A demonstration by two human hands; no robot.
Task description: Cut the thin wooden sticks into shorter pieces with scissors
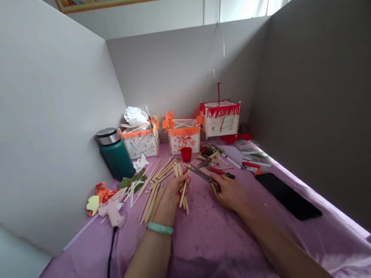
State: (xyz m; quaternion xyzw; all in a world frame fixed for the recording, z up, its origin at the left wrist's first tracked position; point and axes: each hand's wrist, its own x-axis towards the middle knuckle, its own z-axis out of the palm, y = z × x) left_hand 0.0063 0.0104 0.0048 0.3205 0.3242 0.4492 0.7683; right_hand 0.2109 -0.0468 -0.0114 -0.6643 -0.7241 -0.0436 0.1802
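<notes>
My left hand (178, 188) is closed around a small bundle of thin wooden sticks (183, 201), whose ends stick out above and below the fingers. In my right hand (228, 191) is a pair of scissors (201, 174), fingers through the handles and blades pointing up and left toward the sticks. Whether a blade touches a stick I cannot tell. Left of my left hand, more wooden sticks (152, 204) lie in loose piles on the purple cloth (211, 243). A small red cup (186, 154) stands just beyond the held bundle.
Three decorated paper lantern boxes, the left one (141, 145), middle one (185, 142) and right one (223, 123), stand at the back. A green bottle (117, 158) and a corded pink glue gun (113, 208) are on the left. On the right lies a black phone (287, 195), near several pens (231, 159).
</notes>
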